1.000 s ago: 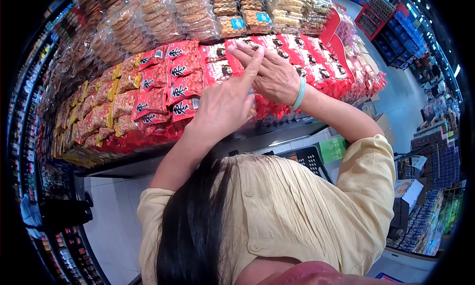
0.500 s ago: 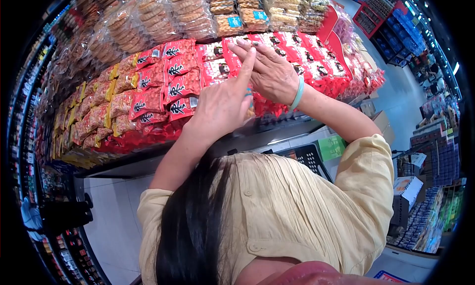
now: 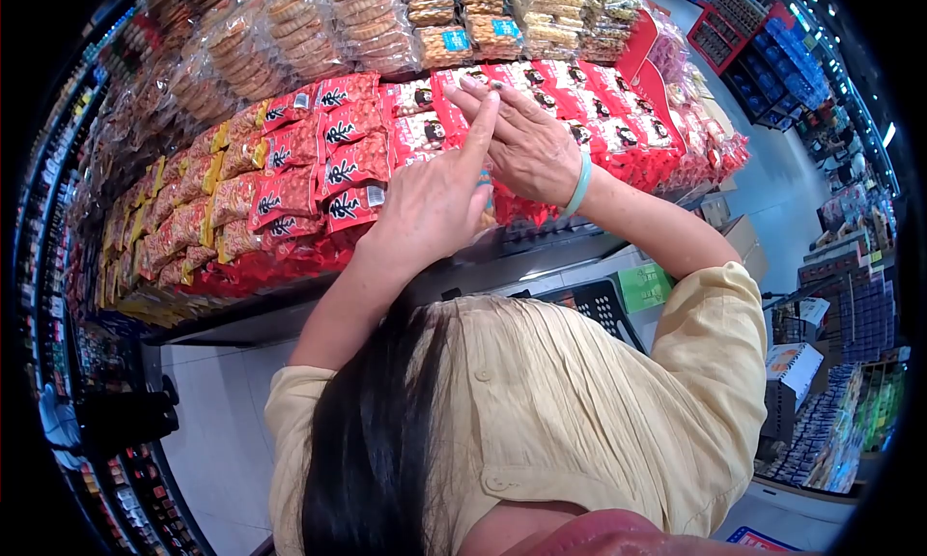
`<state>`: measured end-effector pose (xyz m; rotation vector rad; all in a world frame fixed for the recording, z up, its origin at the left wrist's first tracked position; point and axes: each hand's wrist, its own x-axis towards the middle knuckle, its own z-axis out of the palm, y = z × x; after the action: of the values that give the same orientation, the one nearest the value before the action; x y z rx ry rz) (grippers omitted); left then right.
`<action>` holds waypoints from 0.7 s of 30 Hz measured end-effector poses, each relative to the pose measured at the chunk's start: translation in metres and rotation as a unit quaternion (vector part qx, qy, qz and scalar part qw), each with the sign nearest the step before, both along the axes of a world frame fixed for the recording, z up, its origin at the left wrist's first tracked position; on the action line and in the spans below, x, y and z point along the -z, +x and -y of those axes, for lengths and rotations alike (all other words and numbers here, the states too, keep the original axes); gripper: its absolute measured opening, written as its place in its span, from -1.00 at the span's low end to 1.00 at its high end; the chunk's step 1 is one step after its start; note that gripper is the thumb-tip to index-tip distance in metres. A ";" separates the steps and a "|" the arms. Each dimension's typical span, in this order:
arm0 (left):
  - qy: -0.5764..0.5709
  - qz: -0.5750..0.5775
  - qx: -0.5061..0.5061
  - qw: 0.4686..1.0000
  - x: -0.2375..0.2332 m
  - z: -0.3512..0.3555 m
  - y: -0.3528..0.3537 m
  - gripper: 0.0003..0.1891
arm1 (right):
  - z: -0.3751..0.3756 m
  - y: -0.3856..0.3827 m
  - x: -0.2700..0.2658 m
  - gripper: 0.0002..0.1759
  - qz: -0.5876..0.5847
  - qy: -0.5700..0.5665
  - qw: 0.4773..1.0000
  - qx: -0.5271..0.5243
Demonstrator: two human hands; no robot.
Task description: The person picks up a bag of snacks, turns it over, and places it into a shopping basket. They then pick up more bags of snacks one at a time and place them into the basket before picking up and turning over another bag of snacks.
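My left hand (image 3: 430, 203) and my right hand (image 3: 536, 150) meet above the packed snacks, touching each other. The left index finger is stretched out and its tip rests against the right hand's fingers; its other fingers are mostly hidden. My right hand lies fairly flat with fingers extended, and a pale green band (image 3: 579, 184) circles its wrist. A small dark spot shows by the left index fingertip, too small to name. I see nothing held in either hand. Beneath them are red-and-white snack packets (image 3: 420, 133); red packets with black characters (image 3: 343, 170) lie to the left.
Clear bags of round biscuits (image 3: 290, 25) stand in stacks along the back. Yellow-and-red packets (image 3: 193, 218) fill the display's left end. Below its front edge are a black item with keys (image 3: 610, 314) and a green box (image 3: 645, 287). Shelves line both sides.
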<state>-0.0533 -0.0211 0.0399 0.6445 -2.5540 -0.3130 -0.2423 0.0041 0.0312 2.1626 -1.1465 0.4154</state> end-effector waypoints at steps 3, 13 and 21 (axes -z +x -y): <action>0.015 0.023 -0.007 1.000 -0.003 -0.001 0.000 -0.01 | 0.000 0.000 0.001 -0.49 0.007 0.011 1.000 -0.006; 0.022 0.022 -0.008 0.999 -0.005 -0.002 0.002 -0.01 | -0.001 0.004 -0.001 -0.48 0.029 0.039 0.999 -0.016; 0.042 0.011 -0.008 0.999 -0.003 -0.001 0.003 -0.04 | -0.001 0.006 0.001 -0.47 0.034 0.038 0.999 -0.017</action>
<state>-0.0500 -0.0203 0.0428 0.7025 -2.5675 -0.4104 -0.2359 0.0056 0.0306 2.2514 -1.1819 0.4703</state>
